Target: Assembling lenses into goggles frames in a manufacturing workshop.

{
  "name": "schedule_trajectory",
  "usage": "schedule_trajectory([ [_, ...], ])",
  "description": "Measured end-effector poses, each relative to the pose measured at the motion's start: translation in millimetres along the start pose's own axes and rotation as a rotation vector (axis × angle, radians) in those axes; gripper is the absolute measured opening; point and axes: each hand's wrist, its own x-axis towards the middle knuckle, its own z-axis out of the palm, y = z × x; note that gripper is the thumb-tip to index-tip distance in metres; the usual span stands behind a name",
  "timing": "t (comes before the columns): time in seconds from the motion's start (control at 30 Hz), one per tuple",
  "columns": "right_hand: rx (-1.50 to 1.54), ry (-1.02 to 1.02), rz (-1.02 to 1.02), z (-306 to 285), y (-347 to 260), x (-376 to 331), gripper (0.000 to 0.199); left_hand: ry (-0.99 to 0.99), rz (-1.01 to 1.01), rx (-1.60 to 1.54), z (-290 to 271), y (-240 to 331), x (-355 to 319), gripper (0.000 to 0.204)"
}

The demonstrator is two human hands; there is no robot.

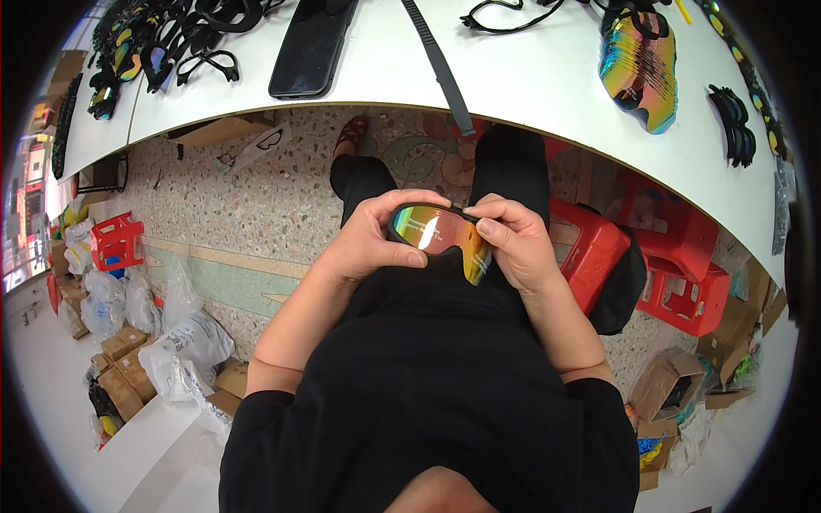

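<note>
Over my lap I hold a pair of swim goggles point(438, 235) with a black frame and a mirrored orange-green lens. My left hand point(369, 239) grips its left end, thumb on the lower rim. My right hand point(513, 244) holds the right end, with the thumb pressing on the lens edge. Both hands sit below the near edge of a white table point(530, 77).
On the table lie a stack of mirrored lenses point(641, 60), a black phone-like slab point(310, 47), a dark strap point(440, 64), and several black goggle frames point(162, 47). Red plastic stools point(637, 256) stand right. Cardboard boxes point(124, 368) and plastic bags sit on the floor at left.
</note>
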Motion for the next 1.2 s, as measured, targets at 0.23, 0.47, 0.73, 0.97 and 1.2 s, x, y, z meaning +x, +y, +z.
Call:
schedule_trajectory([
  [0.23,-0.257,0.009,-0.115,0,1,-2,0.018,0.006,0.042,-0.009,-2,-3,2,0.068],
  [0.47,-0.844,-0.108,-0.412,9,-13,-1,0.062,0.092,-0.011,-0.104,4,-3,-2,0.063],
  [0.73,-0.964,-0.113,-0.523,3,-5,-9,0.063,0.044,0.124,0.350,-6,-6,1,0.064],
  [0.97,-1.041,-0.057,-0.640,3,-2,-7,0.055,-0.016,0.360,0.714,-8,11,5,0.066],
  [1.2,-1.057,-0.051,-0.668,3,-4,-4,0.056,-0.019,0.526,1.072,-1,39,8,0.064],
])
